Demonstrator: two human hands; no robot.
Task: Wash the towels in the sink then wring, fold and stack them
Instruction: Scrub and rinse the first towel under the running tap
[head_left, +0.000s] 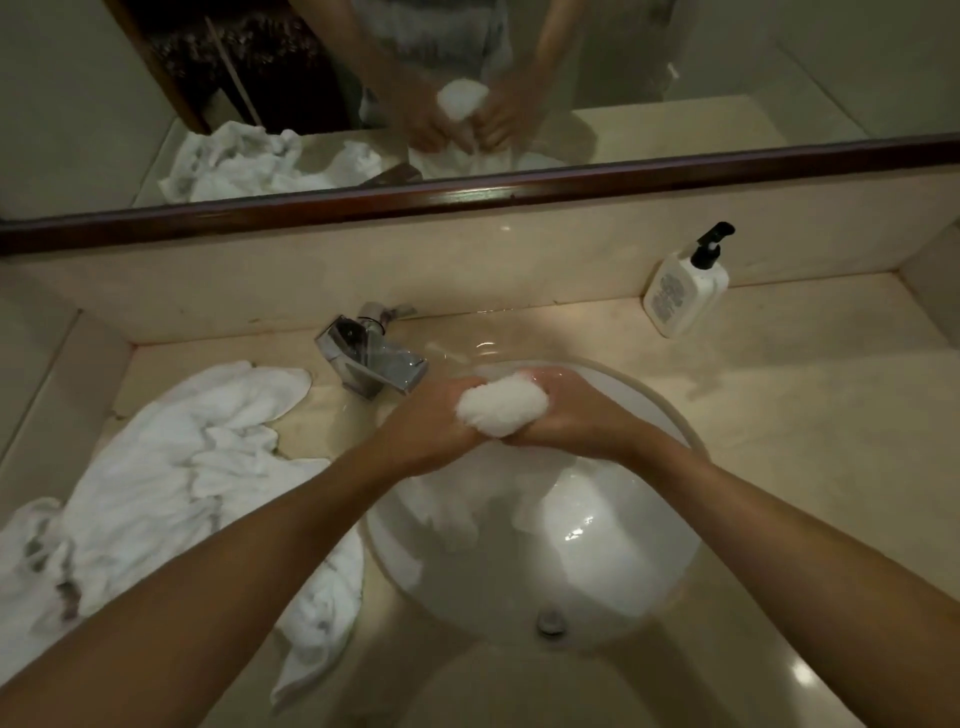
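Note:
Over the round white sink (639, 582) I hold a bunched white towel (503, 406) between both hands. My left hand (434, 423) grips its left side and my right hand (566, 418) grips its right side, fingers curled round the cloth. The rest of the towel hangs down from my hands into the basin, pale and blurred. A heap of crumpled white towels (171, 467) lies on the counter to the left of the sink, some with dark smudges.
A chrome faucet (371, 358) stands at the back left of the basin, close to my left hand. A white pump bottle (685, 286) sits at the back right on the beige counter (831, 415). A framed mirror (467, 78) runs along the wall.

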